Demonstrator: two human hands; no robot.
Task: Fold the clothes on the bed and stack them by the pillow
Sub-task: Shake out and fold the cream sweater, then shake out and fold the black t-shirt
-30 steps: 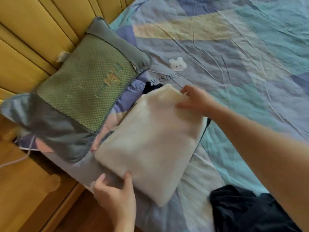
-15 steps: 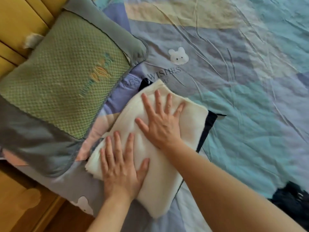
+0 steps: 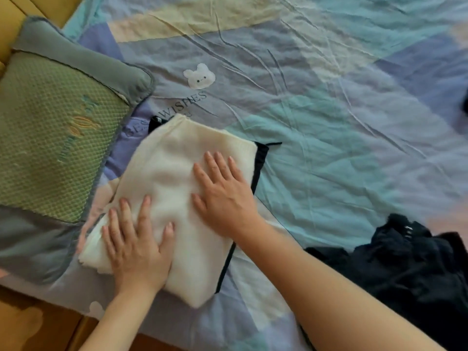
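Spread across the whole view: a bed (image 3: 329, 122) under a wrinkled sheet of blue, teal, lavender and pale yellow patches, printed with a white bear face (image 3: 200, 76) and dark lettering just near of it. At the left edge, a green quilted pillow (image 3: 53, 138) with grey borders, lying against a yellow wooden headboard (image 3: 15, 11) at the far left corner. At the near right, a crumpled heap of dark clothes (image 3: 405, 269), unfolded, well apart from the pillow. Just right of the pillow, touching or almost touching its edge, a folded cream garment (image 3: 172, 173) lying flat on top of a folded dark garment (image 3: 258, 168), the latter showing only as a thin strip along the right side and a corner at the far end. Pressed flat on the cream garment's right half, the right hand (image 3: 222, 196), fingers straight and slightly spread, gripping nothing. Pressed flat on its near left corner, the left hand (image 3: 136, 247), fingers likewise straight and spread, palm down, holding nothing. At the near left corner, a strip of wooden floor (image 3: 30, 325) beside the bed.
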